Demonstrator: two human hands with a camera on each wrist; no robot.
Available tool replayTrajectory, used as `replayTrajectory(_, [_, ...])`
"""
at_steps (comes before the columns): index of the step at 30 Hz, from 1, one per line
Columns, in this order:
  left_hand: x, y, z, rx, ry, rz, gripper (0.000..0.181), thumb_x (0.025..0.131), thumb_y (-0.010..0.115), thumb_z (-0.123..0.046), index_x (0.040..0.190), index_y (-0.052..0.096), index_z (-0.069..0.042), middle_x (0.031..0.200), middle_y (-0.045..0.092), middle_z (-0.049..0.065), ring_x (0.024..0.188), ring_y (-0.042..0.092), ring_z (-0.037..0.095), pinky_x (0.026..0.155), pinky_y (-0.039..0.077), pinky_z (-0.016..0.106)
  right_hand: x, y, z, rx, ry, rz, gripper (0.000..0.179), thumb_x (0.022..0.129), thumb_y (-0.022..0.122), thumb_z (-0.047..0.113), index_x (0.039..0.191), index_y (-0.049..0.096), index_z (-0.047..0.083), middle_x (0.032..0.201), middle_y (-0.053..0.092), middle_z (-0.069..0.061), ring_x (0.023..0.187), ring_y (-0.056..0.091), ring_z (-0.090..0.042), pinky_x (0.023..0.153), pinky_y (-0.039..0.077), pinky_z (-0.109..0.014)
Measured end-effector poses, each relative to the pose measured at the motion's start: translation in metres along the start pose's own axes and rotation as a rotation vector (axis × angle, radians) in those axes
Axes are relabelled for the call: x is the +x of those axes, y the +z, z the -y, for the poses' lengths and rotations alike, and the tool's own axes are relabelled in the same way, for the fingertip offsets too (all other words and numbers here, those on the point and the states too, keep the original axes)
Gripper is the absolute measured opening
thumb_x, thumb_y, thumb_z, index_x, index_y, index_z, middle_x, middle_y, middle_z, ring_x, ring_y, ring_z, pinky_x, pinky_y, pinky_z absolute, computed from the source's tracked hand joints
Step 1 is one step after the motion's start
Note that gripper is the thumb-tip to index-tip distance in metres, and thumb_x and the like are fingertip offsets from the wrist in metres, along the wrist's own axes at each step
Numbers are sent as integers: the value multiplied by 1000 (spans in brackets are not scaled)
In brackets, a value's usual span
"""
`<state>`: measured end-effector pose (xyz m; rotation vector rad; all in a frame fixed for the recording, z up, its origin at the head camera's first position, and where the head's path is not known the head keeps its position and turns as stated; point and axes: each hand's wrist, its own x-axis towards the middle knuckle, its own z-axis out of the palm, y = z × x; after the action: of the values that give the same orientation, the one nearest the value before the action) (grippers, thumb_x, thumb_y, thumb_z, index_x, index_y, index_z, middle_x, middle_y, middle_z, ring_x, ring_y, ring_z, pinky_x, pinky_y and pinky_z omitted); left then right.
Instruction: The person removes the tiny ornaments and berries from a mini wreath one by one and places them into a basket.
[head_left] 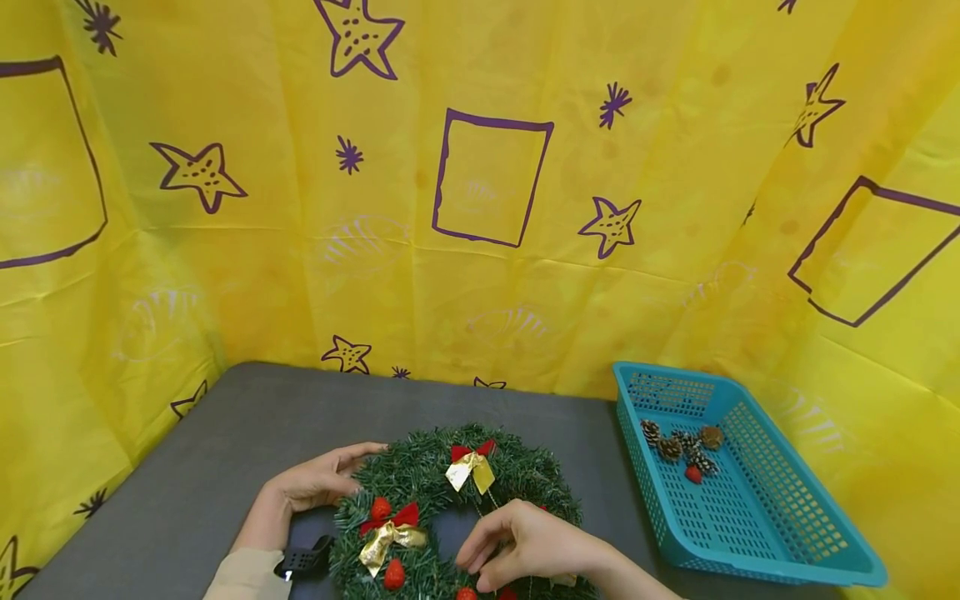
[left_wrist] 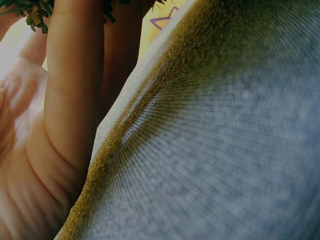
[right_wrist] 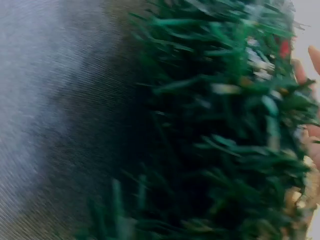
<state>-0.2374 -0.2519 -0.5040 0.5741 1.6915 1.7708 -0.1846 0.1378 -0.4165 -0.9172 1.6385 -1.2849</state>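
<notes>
A round green wreath (head_left: 429,467) lies low in the head view, trimmed with red-and-gold bows (head_left: 471,468) and red strawberry-like ornaments (head_left: 394,574). My left hand (head_left: 322,479) holds its upper left edge, thumb toward me and fingers on the far side. In the left wrist view, green tufts (left_wrist: 35,15) show beside the raised thumb. Over the wreath's centre opening and lower part, my right hand (head_left: 528,542) has bent fingers, their tips close to the greenery near a red ornament (head_left: 466,593). I cannot tell whether they pinch anything. Wreath tinsel (right_wrist: 220,125) fills the right wrist view.
A blue-green plastic basket (head_left: 765,567) stands to the right on the grey table (head_left: 277,408). Inside it are several pine cones (head_left: 670,449) and a red ornament (head_left: 693,474). A yellow patterned curtain (head_left: 390,283) encloses the back and sides.
</notes>
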Motion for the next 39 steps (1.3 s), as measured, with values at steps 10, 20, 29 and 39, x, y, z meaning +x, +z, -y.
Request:
replayTrajectory(10, [1,-1,1,-7,-8,4,64,98,54,-8,155,31,-26,159,-23,31,146,-19,52,73,45,24,6,4,-7,-86,-32,81,36,93,63,4,127,61,-8,128,57,-37,104,64,3,91,54,-19])
replayTrajectory(20, [0,-3,1,0,-4,3,62,98,53,-9,154,32,-25,160,-20,31,143,27,20,67,42,27,5,9,-9,-134,-52,57,36,93,67,10,127,64,0,127,61,-30,104,64,4,91,55,-20])
replayTrajectory(29, [0,-2,1,5,-2,-2,62,98,53,-8,155,32,-24,160,-20,31,150,12,32,76,45,27,6,11,-13,-93,-110,74,33,92,67,9,119,65,-9,119,61,-36,101,66,3,91,56,-23])
replayTrajectory(39, [0,2,-1,8,4,-9,64,97,54,-8,156,30,-20,161,-20,31,143,-27,51,76,46,25,5,10,-12,-108,-100,68,32,92,67,10,118,65,-9,117,62,-37,100,66,5,90,56,-22])
